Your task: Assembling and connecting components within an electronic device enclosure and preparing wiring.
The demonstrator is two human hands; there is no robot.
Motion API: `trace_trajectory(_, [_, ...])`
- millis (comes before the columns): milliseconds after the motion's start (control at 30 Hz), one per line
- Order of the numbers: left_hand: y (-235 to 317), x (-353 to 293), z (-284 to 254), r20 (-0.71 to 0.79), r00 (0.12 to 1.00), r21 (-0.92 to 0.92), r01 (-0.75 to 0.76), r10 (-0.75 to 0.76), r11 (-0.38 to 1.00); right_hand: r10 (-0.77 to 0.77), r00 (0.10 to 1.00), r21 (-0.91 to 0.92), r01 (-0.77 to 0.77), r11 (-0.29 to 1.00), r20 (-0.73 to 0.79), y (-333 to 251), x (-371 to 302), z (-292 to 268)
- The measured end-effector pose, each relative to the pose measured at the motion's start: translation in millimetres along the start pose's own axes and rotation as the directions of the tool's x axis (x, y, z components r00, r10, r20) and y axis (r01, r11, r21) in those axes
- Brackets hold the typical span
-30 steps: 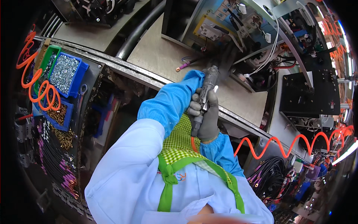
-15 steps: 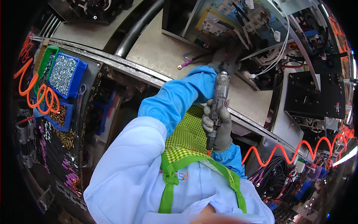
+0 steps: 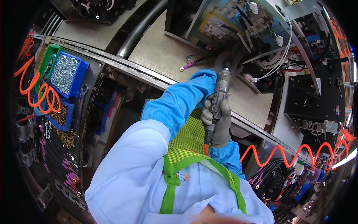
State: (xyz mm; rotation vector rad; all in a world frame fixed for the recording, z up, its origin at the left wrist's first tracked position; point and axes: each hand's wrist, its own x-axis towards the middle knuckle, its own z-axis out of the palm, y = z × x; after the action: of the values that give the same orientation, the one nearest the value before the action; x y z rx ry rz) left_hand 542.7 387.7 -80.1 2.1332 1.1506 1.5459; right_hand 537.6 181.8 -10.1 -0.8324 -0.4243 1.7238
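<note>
Factory workstation: a metal-topped bench [image 3: 149, 52] is crossed by a metal edge rail, with parts stocked on both sides.

The fingers of the right hand [image 3: 220, 127], grey-gloved, are wrapped closed around a pneumatic driver [image 3: 221, 91], its nose pointed up toward an open electrical cabinet [image 3: 210, 16]. The left hand [image 3: 232, 56], gloved too, is held at the cabinet's lower opening, just past the nose; it is too dark there to tell how far its fingers are open, or whether anything is held. Contact between nose and glove can't be confirmed.

Compared with a second ago, driver and left sleeve [image 3: 179, 100] have been shifted rightward; since half a second ago the driver has been raised slightly. Nose and left hand now seem to be lined up at one spot, so both hands look committed to the same point of work.

On the bench, left of the opening, a purple-sleeved cable lug [image 3: 189, 65] is left lying. Farther out, a coiled orange hose [image 3: 285, 156] is strung at right; at left, a blue bin [image 3: 85, 71] is filled with silvery hardware, beside a green bin [image 3: 56, 48] and a wrench [image 3: 82, 91].
</note>
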Motion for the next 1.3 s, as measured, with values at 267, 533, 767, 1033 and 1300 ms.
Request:
trace_trajectory(267, [45,51,-57,0.676,0.531,0.381,0.342,-0.511,0.859,-0.034,0.999,0.18,0.031,0.983,0.011,2,4,11])
trace_trajectory(533, [16,15,-24,0.653,0.717,-0.754,0.646,-0.243,-0.121,0.065,0.974,0.566,-0.18,0.805,0.217,-19,-1,14])
trace_trajectory(767, [3,-5,-1,-0.082,0.994,-0.787,-0.109,0.072,0.607,-0.075,0.99,0.084,0.085,0.993,-0.123,16,12,26])
trace_trajectory(1033, [4,-9,-7,0.145,0.979,-0.886,0.193,-0.144,0.421,0.057,0.996,0.285,-0.076,0.956,0.075,4,14,22])
trace_trajectory(1300, [-1,-5,1,-0.217,0.967,0.07,-0.125,0.137,0.99,0.057,0.992,0.302,-0.089,0.949,0.114,3,17,19])
